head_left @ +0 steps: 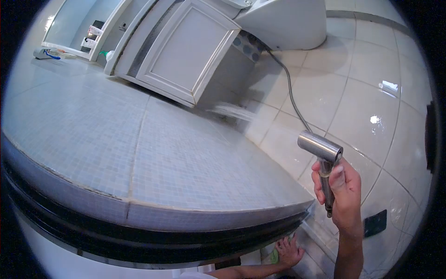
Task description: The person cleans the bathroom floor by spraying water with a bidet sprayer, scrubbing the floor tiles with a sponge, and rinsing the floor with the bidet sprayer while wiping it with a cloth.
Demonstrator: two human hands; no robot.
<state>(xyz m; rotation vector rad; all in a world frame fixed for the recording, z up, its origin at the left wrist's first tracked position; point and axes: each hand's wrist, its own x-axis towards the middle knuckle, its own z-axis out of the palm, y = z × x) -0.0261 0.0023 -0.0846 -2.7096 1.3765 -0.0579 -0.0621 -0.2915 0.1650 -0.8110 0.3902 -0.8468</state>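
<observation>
My right hand [346, 190] is wrapped around the handle of a metal bidet sprayer [320, 146], its thumb on the near side. The sprayer's cylindrical head points left, towards the tiled wall. White streaks of water [232, 111] show near the cabinet's lower corner. A grey hose [290, 86] runs from beside the toilet and passes out of sight behind the sprayer head. At the bottom, my left hand [290, 252] rests with its fingers spread, close to the dark door frame. Beside it lies a green thing [274, 255], partly hidden and too small to name.
A white cabinet [190, 51] and a toilet [292, 23] stand at the top. Pale mosaic wall tiles [172, 158] fill the left, edged by a black frame [153, 242]. The tiled floor [320, 93] looks wet, with a dark rectangular plate [375, 223] near my right forearm.
</observation>
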